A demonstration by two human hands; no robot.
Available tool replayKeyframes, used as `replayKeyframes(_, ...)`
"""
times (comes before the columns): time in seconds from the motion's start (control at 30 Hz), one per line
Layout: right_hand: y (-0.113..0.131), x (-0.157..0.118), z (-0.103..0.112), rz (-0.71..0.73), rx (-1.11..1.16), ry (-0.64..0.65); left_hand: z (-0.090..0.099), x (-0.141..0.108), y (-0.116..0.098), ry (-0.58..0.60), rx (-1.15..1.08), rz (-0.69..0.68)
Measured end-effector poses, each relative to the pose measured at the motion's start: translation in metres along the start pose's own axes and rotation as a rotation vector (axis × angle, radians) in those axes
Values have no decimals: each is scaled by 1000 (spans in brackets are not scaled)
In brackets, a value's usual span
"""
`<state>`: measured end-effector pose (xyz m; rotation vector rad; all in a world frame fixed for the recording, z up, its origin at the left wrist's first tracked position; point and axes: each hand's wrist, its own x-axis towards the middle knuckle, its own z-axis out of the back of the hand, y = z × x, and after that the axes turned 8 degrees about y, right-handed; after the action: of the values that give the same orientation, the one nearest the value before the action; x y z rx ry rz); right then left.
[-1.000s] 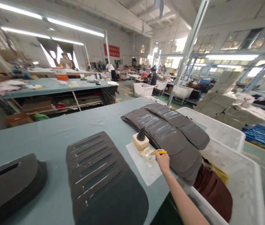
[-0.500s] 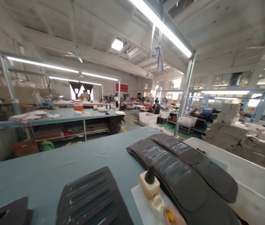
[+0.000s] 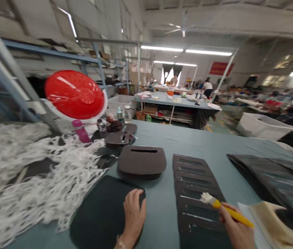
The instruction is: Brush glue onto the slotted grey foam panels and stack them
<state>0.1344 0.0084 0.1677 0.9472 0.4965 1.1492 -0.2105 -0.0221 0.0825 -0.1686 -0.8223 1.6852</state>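
Note:
In my right hand [image 3: 236, 226] is a paintbrush [image 3: 233, 214] with a yellow handle and whitish bristles. Its tip is over a dark slotted panel [image 3: 197, 180], which has thin white streaks between its slots. My left hand [image 3: 134, 211] lies with fingers stretched out on a smooth dark sheet [image 3: 99, 211], near its right edge. Beyond that hand sits a stack of dark pieces [image 3: 141, 164] with one slot in the top piece. Right of the brush, a cream container [image 3: 273, 221] with a black tip stands on white paper, blurred.
White looped strips [image 3: 53, 183] are heaped at the left, with a red round basin [image 3: 75, 93] and a purple bottle [image 3: 81, 131] behind them. Stacked dark slotted panels [image 3: 273, 176] lie at the right. A white bin [image 3: 263, 124] and other people are further back.
The view has swung left and down. My right hand, earlier beside the cream container, now holds the brush over the slotted panel. My left hand has come into view on the dark sheet.

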Motion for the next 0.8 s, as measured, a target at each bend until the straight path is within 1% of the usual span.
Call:
replayKeyframes(0.1, 82, -3, -96, 39, 193, 230, 17, 51, 6, -7, 83, -69)
replayKeyframes(0.2, 154, -7, -186, 128, 365, 410, 18, 87, 18, 4, 167, -151)
replayKeyframes(0.27, 190, -10, -239, 175, 434, 506, 12, 101, 31, 2, 211, -177)
replayKeyframes(0.3, 204, -12, -262, 194, 457, 550, 8, 105, 39, -6, 230, -181)
replayKeyframes(0.37, 222, -15, -303, 237, 468, 643, 1, 110, 52, -26, 262, -177)
replayKeyframes(0.47, 232, -13, -347, 309, 390, 782, -5, 111, 64, -38, 280, -175)
replayKeyframes(0.53, 236, -2, -371, 326, 310, 833, -4, 112, 66, -33, 261, -156)
replayKeyframes(0.57, 238, 6, -383, 328, 277, 821, -3, 112, 65, -30, 245, -146)
replayKeyframes(0.6, 241, 15, -394, 326, 251, 777, -1, 113, 65, -27, 227, -135)
replayKeyframes(0.7, 253, 41, -427, 285, 230, 539, 3, 116, 62, -10, 184, -109)
replayKeyframes(0.73, 255, 49, -436, 262, 241, 497, 3, 117, 62, -2, 177, -103)
replayKeyframes(0.77, 256, 56, -442, 240, 254, 489, 4, 118, 61, 7, 175, -94)
replayKeyframes(0.8, 254, 63, -444, 221, 264, 508, 4, 119, 60, 19, 175, -86)
